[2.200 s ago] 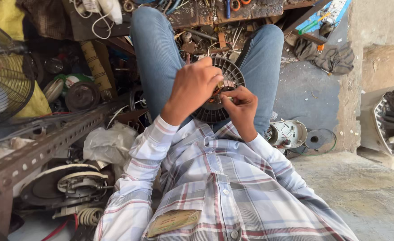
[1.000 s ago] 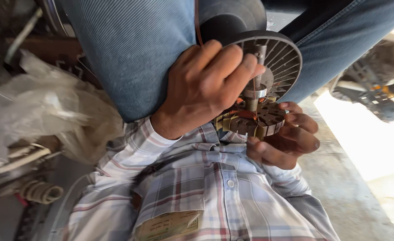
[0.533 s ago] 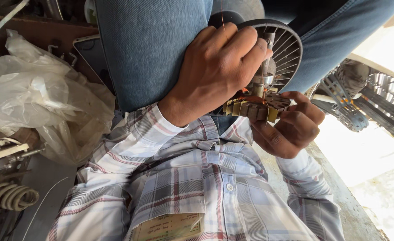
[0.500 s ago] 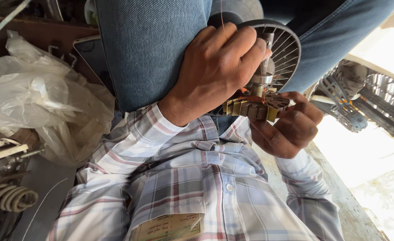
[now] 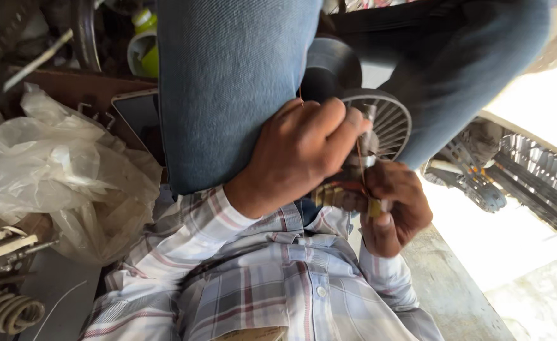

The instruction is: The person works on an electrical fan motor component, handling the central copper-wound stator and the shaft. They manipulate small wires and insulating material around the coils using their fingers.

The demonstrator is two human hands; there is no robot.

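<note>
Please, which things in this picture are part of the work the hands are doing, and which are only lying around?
In the work:
left hand, over the motor part
right hand, holding it from below
round motor part with fins and copper windings
thin wire at the left fingers

Lying about:
crumpled plastic bag
coiled spring
green bottle
metal fan parts

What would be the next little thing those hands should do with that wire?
Probably draw the thin copper wire taut: the left hand pinches it above the finned motor part, while the right hand cradles the wound core underneath.
</note>
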